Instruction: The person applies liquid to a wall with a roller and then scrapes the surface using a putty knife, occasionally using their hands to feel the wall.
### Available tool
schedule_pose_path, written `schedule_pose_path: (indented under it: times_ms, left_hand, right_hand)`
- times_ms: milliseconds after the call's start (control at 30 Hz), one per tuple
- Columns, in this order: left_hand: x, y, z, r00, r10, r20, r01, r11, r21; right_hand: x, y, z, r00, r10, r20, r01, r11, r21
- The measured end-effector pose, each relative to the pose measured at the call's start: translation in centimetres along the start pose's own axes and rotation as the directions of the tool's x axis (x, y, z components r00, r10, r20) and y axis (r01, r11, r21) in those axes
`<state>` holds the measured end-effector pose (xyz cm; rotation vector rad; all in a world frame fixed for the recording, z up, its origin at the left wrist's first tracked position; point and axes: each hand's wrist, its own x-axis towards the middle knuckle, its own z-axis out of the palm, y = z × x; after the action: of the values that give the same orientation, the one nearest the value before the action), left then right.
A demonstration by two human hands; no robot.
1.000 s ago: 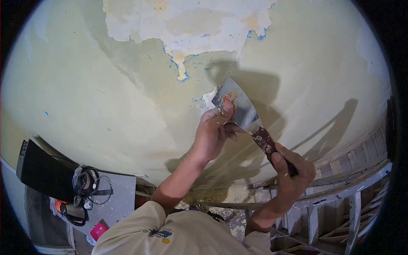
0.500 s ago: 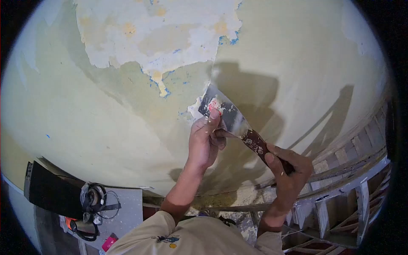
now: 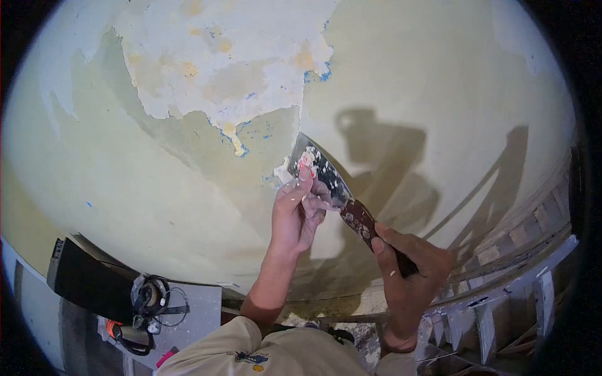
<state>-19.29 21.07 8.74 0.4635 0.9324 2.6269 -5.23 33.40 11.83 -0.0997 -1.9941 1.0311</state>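
Note:
A wide scraper (image 3: 330,176) with a dark wooden handle lies slantwise against the pale green wall (image 3: 376,62), its blade bearing white flakes and a red mark. Around the handle's lower end my right hand (image 3: 411,266) is closed. My left hand (image 3: 300,203) pinches the blade, thumb on its face and fingers behind it. The blade's top corner meets a thin vertical crack below a large peeled whitish patch (image 3: 232,62) with blue specks along its edge. Beside the blade's left edge is a small white bare spot (image 3: 282,170).
At the lower left a grey table (image 3: 204,307) holds a black panel (image 3: 94,282), coiled cables (image 3: 150,294) and an orange-and-black item (image 3: 128,338). A wooden ladder-like frame (image 3: 486,326) stands at the lower right. Shadows fall on the wall.
The view has shifted, so the wall patch sits lower and more to the left. Both hands and the scraper appear slightly further left, the blade turned more edge-on.

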Motion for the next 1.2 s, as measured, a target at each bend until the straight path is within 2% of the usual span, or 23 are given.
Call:
schedule_pose_path:
  times_ms: [67, 100, 133, 200, 233, 267, 333, 367, 433, 467, 500, 567, 667, 733, 767, 800, 867, 900, 967, 1067, 1100, 1133, 1200]
  left_hand:
    - [0.3, -0.7, -0.5, 1.0, -0.016, 0.021, 0.015, 0.999, 0.031]
    - [0.5, -0.7, -0.3, 0.998, -0.019, 0.056, 0.017, 0.999, 0.044]
    - [0.5, -0.6, -0.1, 0.998, -0.008, 0.06, 0.005, 0.999, 0.042]
    - [0.1, -0.6, 0.7, 1.0, 0.01, 0.027, -0.007, 0.994, -0.111]
    - [0.1, -0.7, 0.5, 0.996, 0.047, 0.08, -0.041, 0.996, -0.075]
    - [0.2, -0.9, 0.2, 0.996, 0.043, 0.078, -0.038, 0.997, -0.071]
    - [0.8, -0.8, 0.2, 0.997, 0.055, 0.058, -0.058, 0.996, 0.063]
    - [0.7, -0.7, 0.6, 0.999, 0.023, 0.043, -0.028, 0.992, 0.121]
    - [0.6, -0.4, 0.4, 0.998, 0.035, 0.049, -0.041, 0.992, 0.117]
    - [0.5, -0.5, 0.2, 0.998, 0.035, 0.043, -0.04, 0.992, 0.116]
    - [0.3, -0.1, 0.1, 0.995, 0.051, 0.086, -0.062, 0.989, 0.135]
    - [-0.1, 0.0, 0.8, 0.997, 0.052, 0.062, -0.06, 0.991, 0.123]
    - [0.5, -0.8, -0.4, 0.998, 0.063, 0.027, -0.065, 0.995, 0.081]
    - [0.7, -1.0, -0.6, 0.994, 0.091, 0.056, -0.101, 0.97, 0.221]
    - [0.3, -1.2, -0.4, 0.993, 0.115, -0.023, -0.106, 0.966, 0.234]
    - [0.0, -1.3, -0.8, 0.991, 0.128, -0.022, -0.121, 0.969, 0.218]
    - [-0.4, -1.2, -1.9, 0.998, 0.059, -0.029, -0.045, 0.937, 0.348]
    - [-0.4, -0.8, -1.9, 0.995, 0.099, -0.02, -0.081, 0.9, 0.429]
    - [0.0, 0.0, -1.9, 0.986, 0.161, -0.045, -0.122, 0.878, 0.463]
    - [-0.1, 1.0, -2.4, 0.988, 0.155, -0.008, -0.132, 0.869, 0.477]
    - [-0.7, 1.5, -1.5, 0.997, 0.059, 0.041, -0.07, 0.927, 0.368]
    - [-1.1, 1.9, -1.2, 0.994, -0.032, 0.102, 0.004, 0.965, 0.262]
    - [-0.8, 1.4, -2.4, 0.991, -0.055, 0.122, 0.017, 0.955, 0.297]
  right_hand:
    - [0.3, -0.1, -0.3, 0.998, 0.003, 0.068, 0.001, 0.998, -0.059]
    - [1.0, 0.2, -0.5, 1.0, 0.018, 0.016, -0.019, 0.999, 0.051]
    - [0.8, 0.1, -0.4, 1.0, 0.006, 0.016, -0.007, 0.999, 0.053]
    - [-0.2, -0.4, 0.0, 0.995, -0.096, -0.002, 0.096, 0.995, 0.014]
    - [-0.6, -1.0, 0.1, 0.994, -0.109, 0.017, 0.108, 0.993, 0.043]
    - [-0.1, -0.6, -0.2, 0.994, -0.105, 0.015, 0.104, 0.994, 0.046]
    - [1.6, 0.9, -0.7, 0.995, 0.069, 0.073, -0.08, 0.983, 0.166]
    - [1.2, 0.9, -0.4, 0.995, 0.065, 0.072, -0.077, 0.983, 0.167]
    - [0.2, 0.9, -0.1, 0.999, -0.049, 0.004, 0.048, 0.998, 0.049]
    - [-0.4, 0.6, 0.3, 0.998, -0.057, 0.012, 0.056, 0.998, 0.04]
    - [-1.1, 0.2, 1.0, 0.999, -0.033, -0.023, 0.035, 0.996, 0.087]
    - [-1.5, -0.1, 1.3, 0.998, -0.012, -0.063, 0.02, 0.991, 0.131]
    - [-0.7, 2.2, 1.2, 0.997, 0.073, 0.0, -0.071, 0.974, 0.215]
    - [-1.7, 3.5, 1.8, 0.998, 0.059, 0.022, -0.062, 0.98, 0.19]
    - [-2.1, 4.0, 2.0, 0.998, 0.039, 0.039, -0.045, 0.984, 0.171]
    - [-2.7, 4.0, 2.4, 0.999, 0.021, 0.047, -0.028, 0.986, 0.163]
    - [-4.4, 3.7, 3.7, 0.991, 0.13, 0.028, -0.133, 0.973, 0.187]
    - [-4.8, 3.8, 4.5, 0.992, 0.121, 0.04, -0.126, 0.976, 0.179]
    - [-5.5, 3.8, 6.0, 1.0, 0.018, 0.018, -0.021, 0.981, 0.193]
    - [-5.9, 3.0, 8.3, 0.999, -0.016, -0.029, 0.021, 0.983, 0.183]
    - [-6.8, 3.0, 8.1, 0.995, 0.096, 0.039, -0.103, 0.961, 0.257]
    - [-7.6, 3.5, 8.3, 0.995, 0.093, 0.041, -0.1, 0.961, 0.256]
    - [-8.5, 4.8, 9.2, 0.997, 0.056, -0.054, -0.038, 0.96, 0.279]
